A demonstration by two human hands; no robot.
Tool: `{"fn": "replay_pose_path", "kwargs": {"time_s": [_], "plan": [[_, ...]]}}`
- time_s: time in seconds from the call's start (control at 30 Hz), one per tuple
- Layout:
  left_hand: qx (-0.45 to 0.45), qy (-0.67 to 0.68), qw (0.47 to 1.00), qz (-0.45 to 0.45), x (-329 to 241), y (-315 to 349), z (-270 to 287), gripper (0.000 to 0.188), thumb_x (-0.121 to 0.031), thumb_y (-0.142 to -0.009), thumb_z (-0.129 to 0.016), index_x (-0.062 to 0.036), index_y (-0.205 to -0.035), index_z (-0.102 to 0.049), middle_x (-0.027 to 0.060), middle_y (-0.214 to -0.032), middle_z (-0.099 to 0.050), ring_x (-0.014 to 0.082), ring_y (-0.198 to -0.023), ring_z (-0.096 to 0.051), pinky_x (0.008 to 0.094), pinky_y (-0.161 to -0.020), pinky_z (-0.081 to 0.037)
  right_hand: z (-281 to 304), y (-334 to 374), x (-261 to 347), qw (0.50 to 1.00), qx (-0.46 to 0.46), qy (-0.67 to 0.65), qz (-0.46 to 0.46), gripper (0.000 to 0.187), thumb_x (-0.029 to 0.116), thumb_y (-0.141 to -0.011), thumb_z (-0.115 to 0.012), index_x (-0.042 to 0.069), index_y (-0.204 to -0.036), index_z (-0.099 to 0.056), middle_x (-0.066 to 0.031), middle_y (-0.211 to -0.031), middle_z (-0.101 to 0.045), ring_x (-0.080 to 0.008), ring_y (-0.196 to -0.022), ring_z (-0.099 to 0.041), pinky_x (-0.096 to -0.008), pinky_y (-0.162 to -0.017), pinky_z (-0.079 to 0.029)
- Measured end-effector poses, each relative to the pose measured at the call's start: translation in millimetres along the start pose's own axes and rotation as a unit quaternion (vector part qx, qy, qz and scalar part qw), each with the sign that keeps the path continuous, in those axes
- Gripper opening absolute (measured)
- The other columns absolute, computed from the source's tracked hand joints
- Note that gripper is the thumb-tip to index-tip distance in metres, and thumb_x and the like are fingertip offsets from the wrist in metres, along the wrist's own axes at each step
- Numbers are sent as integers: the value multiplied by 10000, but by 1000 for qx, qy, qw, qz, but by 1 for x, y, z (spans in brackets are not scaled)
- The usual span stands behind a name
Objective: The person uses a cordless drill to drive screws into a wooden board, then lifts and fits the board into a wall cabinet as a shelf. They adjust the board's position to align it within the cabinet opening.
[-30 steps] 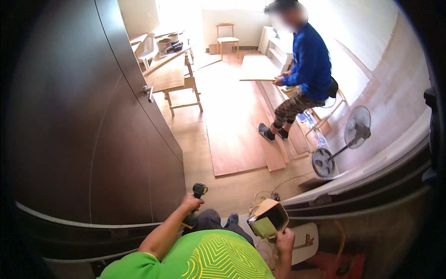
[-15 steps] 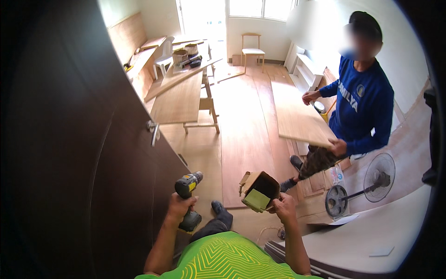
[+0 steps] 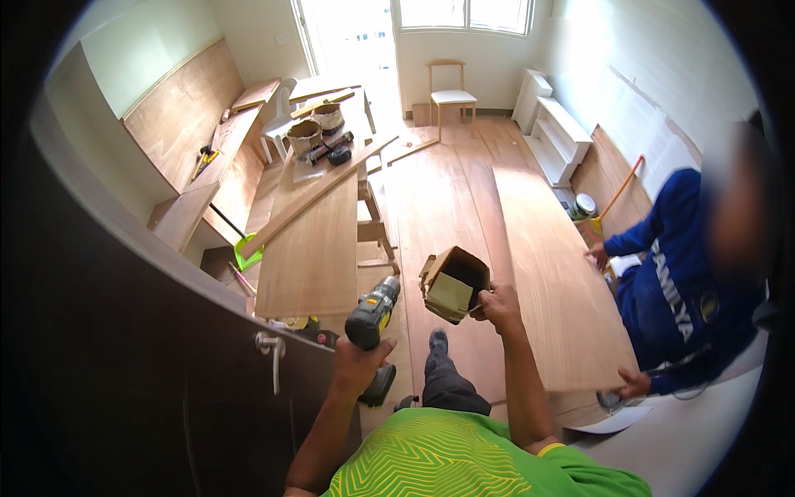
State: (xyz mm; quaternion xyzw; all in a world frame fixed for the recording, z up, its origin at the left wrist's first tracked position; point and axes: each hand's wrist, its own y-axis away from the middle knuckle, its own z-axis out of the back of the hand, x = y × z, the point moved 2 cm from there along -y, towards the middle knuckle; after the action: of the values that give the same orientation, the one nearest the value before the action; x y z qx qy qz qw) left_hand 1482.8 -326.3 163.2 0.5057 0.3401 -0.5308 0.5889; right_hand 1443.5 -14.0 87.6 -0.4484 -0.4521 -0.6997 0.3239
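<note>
A cordless drill point(image 3: 370, 325) is gripped by the left hand point(image 3: 361, 364), its fingers closed around the handle, and its chuck is pointed up and to the right. An open cardboard box point(image 3: 450, 296) is held by the right hand point(image 3: 498, 308), with the fingers closed on its near right edge. The box is carried in the air, ahead of the body and just to the right of the drill; its dark inside cannot be made out.

Below, the floor is covered by reddish wood sheets point(image 3: 435, 199). The room is lit from the far end by a window point(image 3: 465, 13), under which a wooden chair point(image 3: 452, 98) with a white seat is placed. A white shelf unit point(image 3: 556, 141) is set along the right wall.

On the left, a worktable point(image 3: 308, 269) is crossed by a slanting plank point(image 3: 323, 195); two tubs point(image 3: 305, 137) and a black tool point(image 3: 339, 155) are set beyond it. A green dustpan point(image 3: 248, 250) is seen beside the table. The near left is blocked by a dark door point(image 3: 207, 381). The right side is taken up by a large wood panel point(image 3: 563, 290), held at its right edge by a co-worker point(image 3: 662, 282) in a blue top.
</note>
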Motion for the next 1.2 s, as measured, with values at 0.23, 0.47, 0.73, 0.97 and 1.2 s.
{"fn": "replay_pose_path", "kwargs": {"time_s": [0.23, 0.47, 0.73, 0.97, 1.2], "plan": [[3, 128, 992, 10, -33, -147, -9, 352, -15, -836, -809, 20, -1144, -642, 33, -788, -623, 113, -593, -598, 276, -529, -509, 8, -163, 13, 1000, 18, 0, -12, 197, 35, -866, -559, -117, -916, -674, -198, -760, -727, -238, -598, -739, -337, -528, -615], [-27, 130, 991, -2, -87, -286, -23, 340, -6, -839, -798, 4, -1134, -630, 38, -793, -625, 122, -588, -596, 279, -526, -515, 13, -275, 52, 995, 66, 31, -67, 185, 47, -895, -563, -92, -963, -664, -166, -765, -723, -224, -626, -743, -324, -553, -619], [-45, 190, 981, 14, -134, -432, -45, 317, 12, -842, -783, 3, -1120, -631, 36, -787, -624, 128, -590, -598, 281, -529, -514, 22, -412, 127, 989, 105, 36, -94, 168, 13, -887, -543, -49, -927, -694, -144, -765, -729, -209, -612, -728, -323, -552, -613], [-79, 240, 967, 5, -152, -586, -71, 262, -74, -877, -810, 1, -1075, -657, 12, -760, -629, 93, -582, -589, 252, -523, -481, 2, -575, 198, 985, 135, 100, -39, 187, 19, -874, -535, -52, -958, -686, -119, -759, -725, -172, -628, -724, -309, -583, -616], [-135, 217, 963, 89, -189, -713, -76, 258, -74, -881, -805, -10, -1078, -651, 32, -786, -645, 109, -601, -608, 256, -515, -521, -32, -714, 266, 969, 194, 156, 6, 199, 48, -842, -553, -64, -962, -666, -118, -718, -684, -180, -604, -708, -316, -562, -592]]}}
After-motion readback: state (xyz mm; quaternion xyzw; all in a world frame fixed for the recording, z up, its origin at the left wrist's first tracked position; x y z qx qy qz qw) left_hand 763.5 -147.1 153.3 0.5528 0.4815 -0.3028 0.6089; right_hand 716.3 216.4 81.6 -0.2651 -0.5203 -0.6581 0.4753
